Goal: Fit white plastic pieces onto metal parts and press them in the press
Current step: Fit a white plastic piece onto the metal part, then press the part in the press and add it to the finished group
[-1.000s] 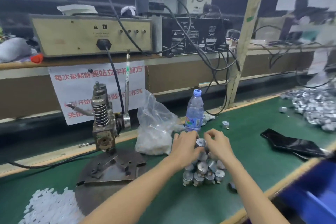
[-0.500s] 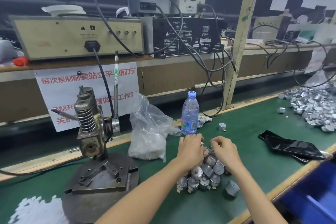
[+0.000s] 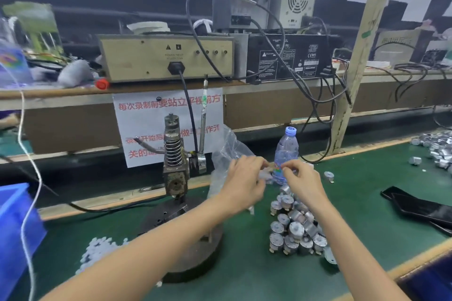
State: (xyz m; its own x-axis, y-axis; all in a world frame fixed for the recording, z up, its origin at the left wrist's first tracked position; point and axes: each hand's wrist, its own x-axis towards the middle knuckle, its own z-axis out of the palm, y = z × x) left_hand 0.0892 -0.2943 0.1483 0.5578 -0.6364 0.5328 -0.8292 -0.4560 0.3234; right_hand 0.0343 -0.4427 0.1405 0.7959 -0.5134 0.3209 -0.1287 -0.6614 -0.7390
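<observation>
Both hands are raised above a heap of small round metal parts on the green mat. My left hand grips a blurred grey metal part in its curled fingers. My right hand faces it, thumb and fingertips pinched together at that part's right end; blur hides whether a plastic piece is there. The hand press, with its spring and upright lever, stands to the left on a round steel base. Loose white plastic pieces lie at the front left, partly hidden by my left forearm.
Behind my hands are a clear plastic bag and a water bottle. A black phone lies at the right, with more metal parts heaped beyond it. A blue bin stands at the left edge.
Both hands have lifted off the top of the metal-part heap and now hold a part in the air. The camera has tilted up and swung left.
</observation>
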